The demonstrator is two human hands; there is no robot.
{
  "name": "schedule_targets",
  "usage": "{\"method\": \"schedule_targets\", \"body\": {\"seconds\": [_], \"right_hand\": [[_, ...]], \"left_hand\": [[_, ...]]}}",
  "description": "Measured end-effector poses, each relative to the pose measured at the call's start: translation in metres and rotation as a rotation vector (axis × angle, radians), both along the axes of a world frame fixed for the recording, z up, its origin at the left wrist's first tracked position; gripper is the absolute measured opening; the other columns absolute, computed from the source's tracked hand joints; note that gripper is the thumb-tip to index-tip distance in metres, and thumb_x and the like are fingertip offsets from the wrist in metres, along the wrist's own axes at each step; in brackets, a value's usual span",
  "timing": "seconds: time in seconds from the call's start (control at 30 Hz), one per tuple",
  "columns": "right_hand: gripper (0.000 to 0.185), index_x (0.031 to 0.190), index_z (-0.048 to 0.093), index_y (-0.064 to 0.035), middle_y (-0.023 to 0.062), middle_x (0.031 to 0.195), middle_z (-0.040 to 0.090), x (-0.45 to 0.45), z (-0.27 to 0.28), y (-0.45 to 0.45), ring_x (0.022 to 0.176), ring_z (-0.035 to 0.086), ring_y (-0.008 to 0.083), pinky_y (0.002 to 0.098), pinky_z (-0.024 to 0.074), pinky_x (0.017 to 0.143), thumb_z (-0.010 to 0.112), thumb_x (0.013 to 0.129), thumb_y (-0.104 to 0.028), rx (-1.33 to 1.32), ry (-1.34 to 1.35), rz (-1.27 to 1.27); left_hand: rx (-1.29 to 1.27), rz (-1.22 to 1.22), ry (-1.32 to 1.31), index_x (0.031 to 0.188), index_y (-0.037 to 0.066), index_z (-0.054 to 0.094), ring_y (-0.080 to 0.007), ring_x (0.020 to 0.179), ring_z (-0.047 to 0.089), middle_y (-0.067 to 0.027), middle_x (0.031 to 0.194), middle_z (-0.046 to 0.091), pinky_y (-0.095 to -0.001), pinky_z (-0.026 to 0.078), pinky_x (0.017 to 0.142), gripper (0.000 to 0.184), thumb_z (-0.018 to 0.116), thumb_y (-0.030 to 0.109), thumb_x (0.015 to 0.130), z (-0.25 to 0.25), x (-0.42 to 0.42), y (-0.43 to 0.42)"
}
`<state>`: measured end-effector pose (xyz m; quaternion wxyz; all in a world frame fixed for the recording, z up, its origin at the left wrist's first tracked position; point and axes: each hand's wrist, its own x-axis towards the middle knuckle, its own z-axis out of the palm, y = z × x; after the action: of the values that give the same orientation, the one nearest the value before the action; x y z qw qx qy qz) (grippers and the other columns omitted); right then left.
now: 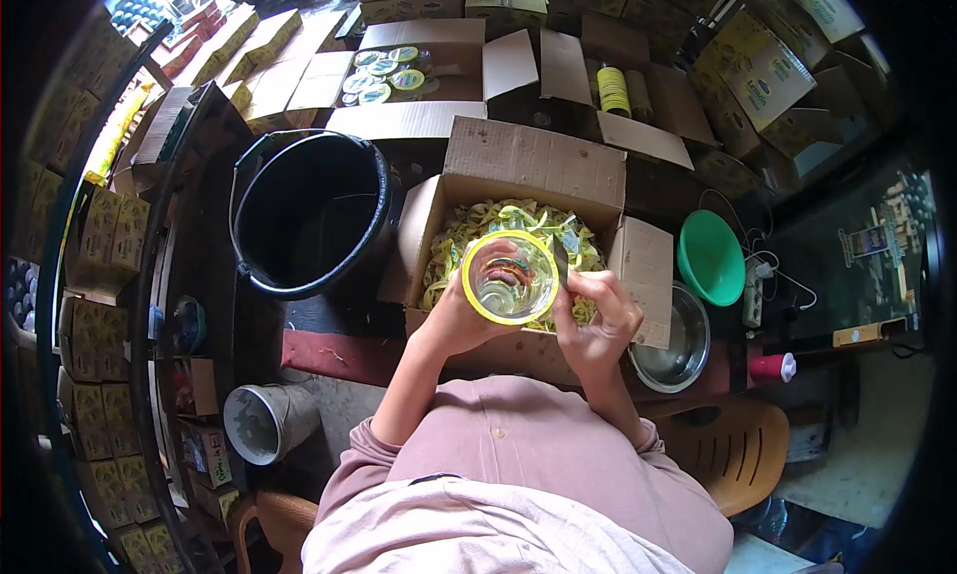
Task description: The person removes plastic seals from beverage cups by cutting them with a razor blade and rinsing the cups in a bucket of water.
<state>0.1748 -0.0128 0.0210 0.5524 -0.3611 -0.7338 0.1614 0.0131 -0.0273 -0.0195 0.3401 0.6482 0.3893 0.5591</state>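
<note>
My left hand (457,315) is wrapped round a clear plastic cup (510,293) with a bright yellow rim, and its open mouth faces me. At the cup's right edge, my right hand (601,320) is closed with thumb and forefinger pinched on a thin dark blade (560,259), held upright against the rim. Both hands are above an open cardboard box (533,160) filled with curled yellow strips (454,225). Part of the strips is hidden behind the cup and hands.
A black bucket (379,210) stands left of the box. On the right are a green bowl (710,258), a metal bowl (688,340) and a power strip (754,297). Behind, one open carton (449,34) holds round-lidded cups (407,79). A grey bucket (299,420) sits lower left.
</note>
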Motion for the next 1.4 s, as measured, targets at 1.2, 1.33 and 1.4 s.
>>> {"method": "schedule_targets", "body": {"seconds": [1.2, 1.33, 1.4], "right_hand": [[0.021, 0.084, 0.062, -0.0021, 0.0078, 0.072, 0.059, 0.007, -0.003, 0.0, 0.063, 0.061, 0.0175, 0.0271, 0.0491, 0.057, 0.065, 0.066, 0.006, 0.074, -0.044, -0.149], [0.021, 0.084, 0.062, -0.001, 0.0083, 0.071, 0.059, 0.009, -0.001, 0.005, 0.061, 0.059, 0.0154, 0.0253, 0.0477, 0.056, 0.064, 0.065, 0.008, 0.012, 0.036, -0.029], [0.02, 0.084, 0.062, -0.001, 0.0083, 0.071, 0.059, 0.011, -0.006, 0.005, 0.061, 0.059, 0.0146, 0.0249, 0.0475, 0.055, 0.065, 0.066, 0.007, -0.037, 0.085, -0.031]], "left_hand": [[0.031, -0.028, 0.13, 0.124, 0.001, 0.029, -0.0252, 0.106, 0.048, -0.0136, 0.117, 0.042, -0.0349, 0.039, 0.092, 0.075, 0.073, 0.006, 0.063, -0.015, 0.014, 0.002], [-0.023, -0.051, 0.1, 0.125, 0.001, 0.029, -0.0255, 0.107, 0.048, -0.014, 0.117, 0.042, -0.0349, 0.039, 0.093, 0.075, 0.071, 0.005, 0.062, -0.011, 0.012, 0.002], [-0.051, -0.071, 0.059, 0.125, 0.001, 0.029, -0.0255, 0.107, 0.048, -0.0142, 0.117, 0.042, -0.0349, 0.038, 0.093, 0.075, 0.068, 0.004, 0.061, -0.011, 0.013, 0.003]]}}
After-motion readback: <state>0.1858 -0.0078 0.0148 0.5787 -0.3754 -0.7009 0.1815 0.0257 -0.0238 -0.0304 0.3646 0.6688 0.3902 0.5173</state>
